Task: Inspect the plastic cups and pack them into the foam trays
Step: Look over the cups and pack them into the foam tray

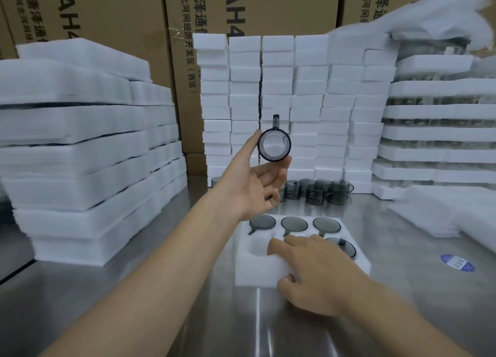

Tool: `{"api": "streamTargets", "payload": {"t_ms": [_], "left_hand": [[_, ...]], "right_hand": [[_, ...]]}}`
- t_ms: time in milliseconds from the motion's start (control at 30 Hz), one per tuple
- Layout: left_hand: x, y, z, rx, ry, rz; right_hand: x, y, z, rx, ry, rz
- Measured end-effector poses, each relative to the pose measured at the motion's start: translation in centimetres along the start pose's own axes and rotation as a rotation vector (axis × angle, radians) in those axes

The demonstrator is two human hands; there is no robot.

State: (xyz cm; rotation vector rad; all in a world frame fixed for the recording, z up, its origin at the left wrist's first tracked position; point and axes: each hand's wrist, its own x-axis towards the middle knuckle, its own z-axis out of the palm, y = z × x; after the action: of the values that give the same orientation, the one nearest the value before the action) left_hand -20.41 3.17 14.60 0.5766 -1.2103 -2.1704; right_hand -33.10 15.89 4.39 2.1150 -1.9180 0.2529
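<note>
My left hand (252,184) holds one grey cup (274,145) up in the air in front of me, with its round opening or bottom turned to my eyes (I cannot tell which) and its handle pointing up. The thumb touches the left side of the rim and the other fingers support it from below; the grip is loose and the hand half open. I judge the cup to be light, stiff and thin, with a smooth wall that may slip, and I think it can scratch or crack if I squeeze it. So the rim and wall, or the handle, are the good places to take it. My right hand (311,270) lies flat on the foam tray (359,265) with straight fingers and the thumb at the near edge. It holds nothing and only keeps the soft tray steady on the steel table (161,303). The tray seems to have six holes. I count four packed cups (294,223), three in the far row and one near right, and one empty hole (259,248) near left. The middle near hole is under my hand. Behind the tray I count five loose cups (323,184) plainly; more may be hidden.
</note>
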Motion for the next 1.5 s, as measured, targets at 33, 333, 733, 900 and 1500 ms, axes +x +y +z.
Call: {"api": "streamTargets", "payload": {"t_ms": [33,333,733,900,1500], "left_hand": [[0.1,0.0,-0.1,0.003,0.000,0.010],[0.8,-1.3,-0.9,0.333,0.049,0.261],[0.1,-7.5,-2.6,1.230,0.343,0.497],[-0.4,-8.2,-1.7,1.564,0.385,0.615],[-0.6,-9.2,-0.8,1.822,0.360,0.538]], "right_hand": [[0.0,0.0,0.0,0.002,-0.004,0.000],[-0.3,0.9,-1.6,0.273,0.004,-0.019],[0.1,6.7,-0.6,0.382,0.427,0.534],[0.3,6.7,-0.2,0.462,0.406,0.567],[0.4,6.3,-1.1,0.426,0.230,0.448]]}}
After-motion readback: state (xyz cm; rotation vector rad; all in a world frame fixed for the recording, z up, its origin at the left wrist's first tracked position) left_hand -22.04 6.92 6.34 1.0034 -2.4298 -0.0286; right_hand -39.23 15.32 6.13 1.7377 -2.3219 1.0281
